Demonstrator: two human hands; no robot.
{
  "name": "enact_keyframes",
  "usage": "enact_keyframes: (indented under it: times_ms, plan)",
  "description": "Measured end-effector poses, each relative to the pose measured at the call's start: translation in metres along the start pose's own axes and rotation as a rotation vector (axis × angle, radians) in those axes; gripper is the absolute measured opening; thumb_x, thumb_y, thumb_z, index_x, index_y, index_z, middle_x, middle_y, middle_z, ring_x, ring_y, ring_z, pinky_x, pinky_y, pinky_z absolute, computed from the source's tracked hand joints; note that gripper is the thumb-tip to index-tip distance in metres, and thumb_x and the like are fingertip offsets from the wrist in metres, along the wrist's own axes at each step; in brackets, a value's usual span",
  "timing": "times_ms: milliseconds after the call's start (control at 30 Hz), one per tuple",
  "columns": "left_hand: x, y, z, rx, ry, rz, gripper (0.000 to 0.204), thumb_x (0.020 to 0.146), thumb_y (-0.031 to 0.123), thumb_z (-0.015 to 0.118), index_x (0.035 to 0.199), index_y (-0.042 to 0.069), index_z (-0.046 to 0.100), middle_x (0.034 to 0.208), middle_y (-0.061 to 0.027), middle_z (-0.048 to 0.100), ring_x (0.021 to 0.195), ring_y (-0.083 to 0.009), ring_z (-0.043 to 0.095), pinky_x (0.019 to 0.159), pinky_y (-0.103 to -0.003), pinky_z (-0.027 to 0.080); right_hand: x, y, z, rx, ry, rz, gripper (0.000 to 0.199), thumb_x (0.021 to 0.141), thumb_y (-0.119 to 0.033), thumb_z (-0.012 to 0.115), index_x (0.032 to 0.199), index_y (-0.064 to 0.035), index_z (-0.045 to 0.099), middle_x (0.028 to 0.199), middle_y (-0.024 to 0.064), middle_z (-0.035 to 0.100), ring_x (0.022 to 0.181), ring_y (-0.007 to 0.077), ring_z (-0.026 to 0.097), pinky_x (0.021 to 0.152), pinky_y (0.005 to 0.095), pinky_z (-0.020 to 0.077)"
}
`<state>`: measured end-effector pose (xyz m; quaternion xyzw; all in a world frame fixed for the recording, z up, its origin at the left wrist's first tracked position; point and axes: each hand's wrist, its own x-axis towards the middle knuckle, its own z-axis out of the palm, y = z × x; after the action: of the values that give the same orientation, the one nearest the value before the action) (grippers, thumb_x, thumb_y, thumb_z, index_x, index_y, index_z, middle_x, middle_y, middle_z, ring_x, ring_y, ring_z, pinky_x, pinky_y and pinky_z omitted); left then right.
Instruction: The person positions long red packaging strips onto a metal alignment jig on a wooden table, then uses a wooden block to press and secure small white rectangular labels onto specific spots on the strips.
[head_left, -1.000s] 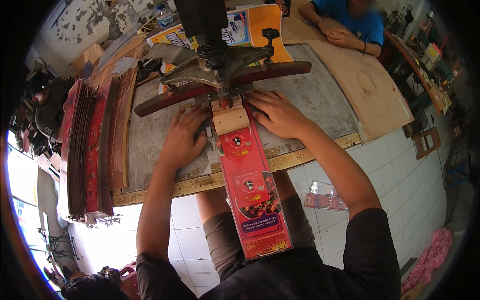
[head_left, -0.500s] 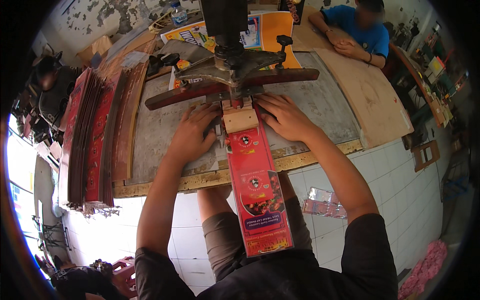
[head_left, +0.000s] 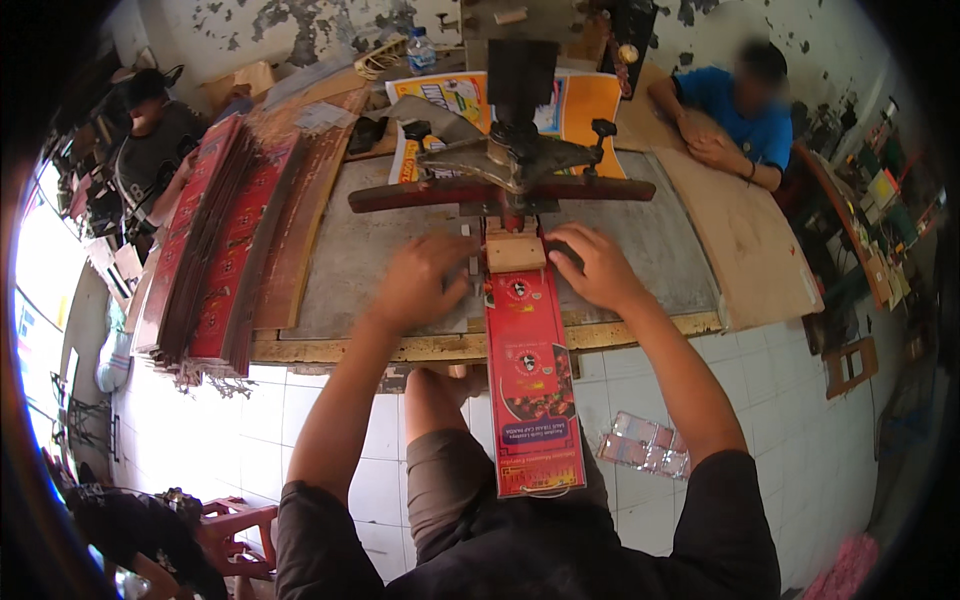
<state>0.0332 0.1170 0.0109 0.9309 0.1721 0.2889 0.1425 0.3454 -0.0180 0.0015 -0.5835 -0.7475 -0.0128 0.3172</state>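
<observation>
A long red printed cardboard strip (head_left: 528, 370) runs from under the press toward my lap, its near end over my legs. On its far part sits a pale wooden block (head_left: 515, 252), beneath the press's dark metal head (head_left: 512, 160) and reddish crossbar. My left hand (head_left: 425, 278) hovers just left of the block, thumb apart from the bent fingers, holding nothing. To the block's right, my right hand (head_left: 600, 268) reaches in with fingers and thumb spread; its fingertips are close to the strip's edge, and contact is unclear. Small metal pieces (head_left: 474, 266) lie left of the strip.
Stacked red printed strips (head_left: 225, 270) lean at the table's left. A brown board (head_left: 735, 230) covers the right side. Printed sheets (head_left: 590, 110) and a water bottle (head_left: 420, 50) are behind the press. One person sits far right, another left. A clear package (head_left: 645, 445) lies on the tiled floor.
My left hand has come away from beside the block and is raised, its fingers more bent. My right hand has shifted slightly, its fingers more curved. The whole view has also shifted.
</observation>
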Motion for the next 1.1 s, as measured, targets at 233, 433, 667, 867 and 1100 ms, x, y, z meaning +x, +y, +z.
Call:
enact_keyframes:
  times_ms: [233, 433, 667, 867, 1100]
  plan:
    - [-0.039, 0.055, 0.013, -0.080, 0.102, 0.008, 0.052, 0.092, 0.011, 0.074, 0.143, 0.002, 0.070, 0.150, -0.0163, 0.070, 0.136, -0.0370, 0.066, 0.120, -0.051, 0.047, -0.018, -0.048, 0.009, 0.166, 0.098, -0.001, 0.047, 0.096, -0.017, 0.084, 0.139, -0.0074, 0.068, 0.144, 0.0116, 0.063, 0.128, 0.0370, 0.067, 0.106, 0.0454, 0.0560]
    - [-0.102, 0.090, 0.000, -0.175, 0.059, -0.085, 0.056, 0.090, 0.013, 0.077, 0.146, 0.006, 0.069, 0.155, -0.0151, 0.066, 0.145, -0.0345, 0.061, 0.125, -0.054, 0.040, -0.063, -0.083, -0.025, 0.255, -0.024, 0.050, 0.047, 0.091, -0.016, 0.090, 0.133, -0.0081, 0.072, 0.132, 0.0105, 0.062, 0.122, 0.0316, 0.067, 0.104, 0.0445, 0.0562]
    - [-0.220, 0.042, 0.008, 0.502, 0.358, -0.511, 0.071, 0.096, 0.018, 0.073, 0.163, 0.012, 0.051, 0.175, -0.0157, 0.044, 0.167, -0.0415, 0.030, 0.134, -0.062, 0.019, -0.140, 0.015, -0.111, -0.153, 0.294, 0.331, 0.039, 0.095, -0.023, 0.087, 0.129, -0.0081, 0.073, 0.124, 0.0119, 0.065, 0.122, 0.0319, 0.066, 0.105, 0.0407, 0.0527]
    - [-0.238, -0.002, 0.060, 0.447, 0.618, -0.411, 0.088, 0.091, 0.018, 0.074, 0.169, 0.010, 0.034, 0.177, -0.0262, 0.030, 0.167, -0.0537, 0.017, 0.134, -0.068, 0.015, -0.144, 0.203, -0.151, -0.258, 0.375, 0.599, 0.040, 0.105, -0.027, 0.078, 0.141, -0.0118, 0.067, 0.131, 0.0147, 0.065, 0.118, 0.0312, 0.066, 0.105, 0.0433, 0.0532]
    - [-0.227, -0.045, 0.099, 0.599, 0.806, -0.413, 0.090, 0.096, 0.039, 0.076, 0.164, 0.012, 0.025, 0.169, -0.0301, 0.030, 0.161, -0.0640, 0.014, 0.124, -0.084, 0.017, -0.105, 0.298, -0.144, -0.691, 0.317, 0.973, 0.055, 0.112, -0.034, 0.067, 0.163, -0.0200, 0.054, 0.147, 0.0192, 0.062, 0.129, 0.0370, 0.066, 0.109, 0.0487, 0.0557]
